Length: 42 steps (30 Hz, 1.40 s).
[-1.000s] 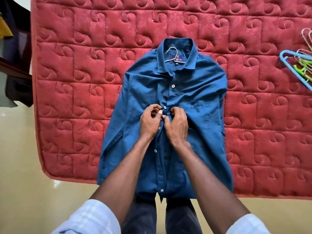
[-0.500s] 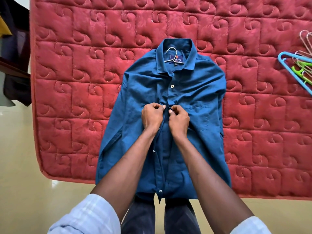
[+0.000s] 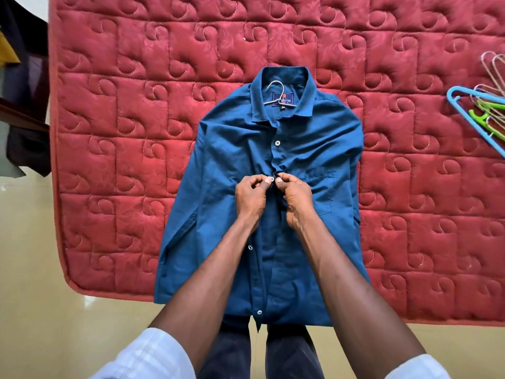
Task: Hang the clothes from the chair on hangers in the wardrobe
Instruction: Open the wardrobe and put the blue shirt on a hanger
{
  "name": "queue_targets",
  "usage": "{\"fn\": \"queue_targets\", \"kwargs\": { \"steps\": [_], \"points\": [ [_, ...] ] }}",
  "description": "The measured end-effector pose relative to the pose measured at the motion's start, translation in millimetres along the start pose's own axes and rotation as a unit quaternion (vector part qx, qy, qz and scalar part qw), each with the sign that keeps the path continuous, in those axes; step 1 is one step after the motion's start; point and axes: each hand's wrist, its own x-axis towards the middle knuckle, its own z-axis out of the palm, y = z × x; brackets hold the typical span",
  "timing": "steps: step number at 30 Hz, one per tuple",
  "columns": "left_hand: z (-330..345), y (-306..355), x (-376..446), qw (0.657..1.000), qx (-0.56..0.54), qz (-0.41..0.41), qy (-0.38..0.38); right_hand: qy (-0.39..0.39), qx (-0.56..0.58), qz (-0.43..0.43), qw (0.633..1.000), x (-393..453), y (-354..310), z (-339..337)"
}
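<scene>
A smooth blue cotton shirt (image 3: 232, 165), flat on a quilted red mattress (image 3: 136, 132), is being pinched at its placket by the curled left hand (image 3: 250, 198) and right hand (image 3: 296, 198).

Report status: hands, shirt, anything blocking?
Left hand and right hand both pinch the shirt front at a middle button. Shirt flat on mattress, hanger inside collar. Nothing blocking.
</scene>
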Motion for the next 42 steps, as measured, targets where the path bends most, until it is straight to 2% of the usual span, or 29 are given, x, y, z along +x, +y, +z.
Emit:
{"fn": "queue_targets", "kwargs": {
  "steps": [7, 11, 18, 21, 31, 42],
  "points": [
    [2, 2, 3, 0.997, -0.059, -0.044, -0.003, -0.004, -0.014, 0.005, 1.000, -10, -8, -3],
    [3, 0, 6, 0.997, -0.052, -0.048, -0.008, -0.019, -0.009, 0.020, 1.000, -10, -13, -7],
    [-1, 7, 5, 0.994, -0.078, -0.074, -0.031, -0.015, -0.058, 0.022, 0.998, -11, -20, -8],
    [-3, 10, 4, 0.990, -0.094, -0.087, -0.055, -0.016, -0.039, 0.018, 0.999, -10, -20, -6],
    [-8, 12, 8, 0.994, -0.029, -0.073, -0.080, -0.033, -0.056, -0.017, 0.998, -5, -13, -8],
    [-3, 8, 5, 0.993, -0.067, -0.076, -0.067, -0.064, -0.073, -0.001, 0.995, -6, -18, -13]
  ]
}}
